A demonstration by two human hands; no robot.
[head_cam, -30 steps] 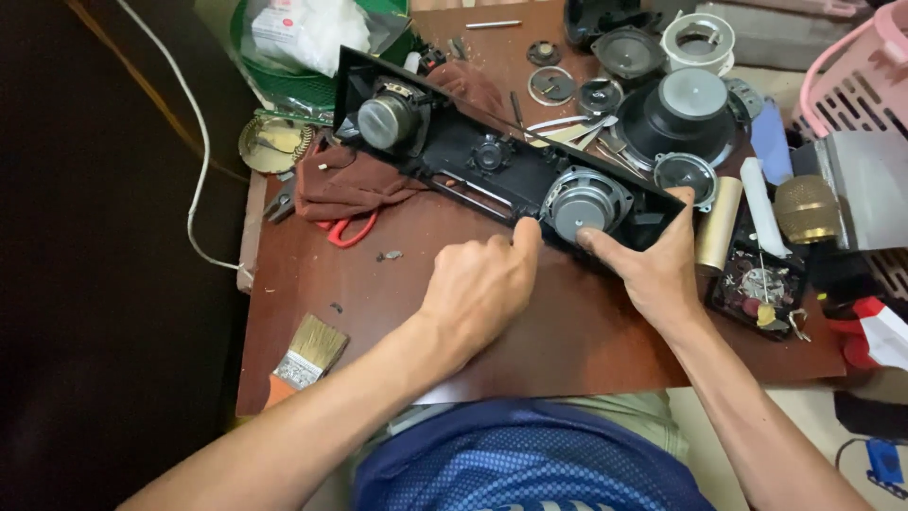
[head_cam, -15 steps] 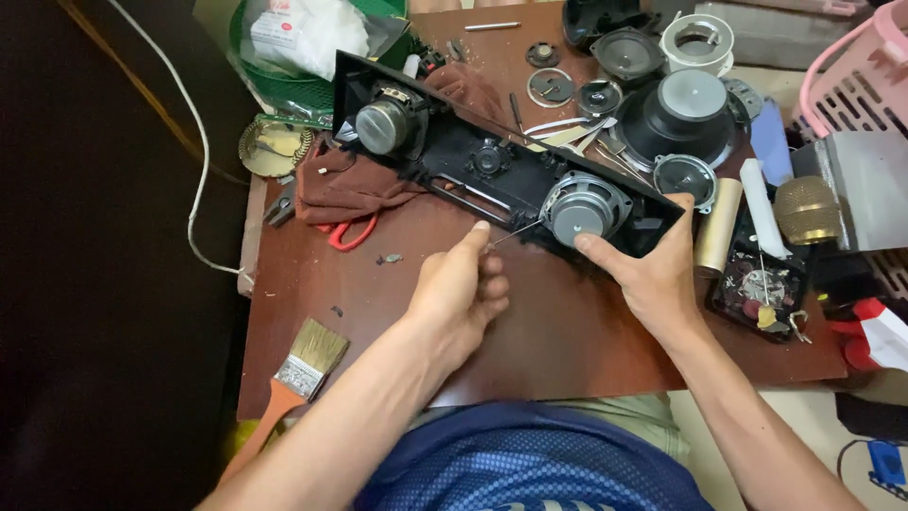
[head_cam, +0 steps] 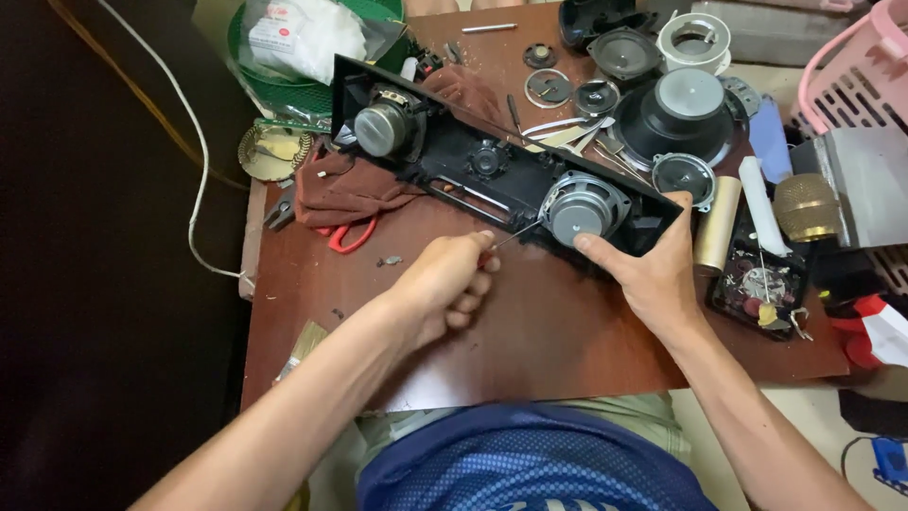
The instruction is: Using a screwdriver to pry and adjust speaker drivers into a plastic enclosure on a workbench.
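Screwdriver work centres on the long black plastic speaker housing [head_cam: 492, 175], which lies open-side up on the brown wooden table [head_cam: 567, 331], its long axis running diagonally from upper left, away from the person, down to lower right. Inside it sit two round silver-backed speaker drivers, one at the far left end [head_cam: 381, 130] and one near the right end [head_cam: 581, 210]. The left hand [head_cam: 445, 284] is clenched around a thin metal-shafted screwdriver [head_cam: 515, 234], whose shaft points up and to the right, its tip just beside the near rim of the right-end driver. The housing thus lies ahead and to the right of that hand. The right hand [head_cam: 653, 270] grasps the housing's lower right corner, thumb resting by the driver, so it is the nearer hand.

Beyond, a rust-brown cloth [head_cam: 345, 189] lies touching the housing's left part, over red-handled scissors [head_cam: 345, 237]. Loose black speaker cones [head_cam: 681, 114] and a gold cylinder [head_cam: 717, 225] crowd the right side.
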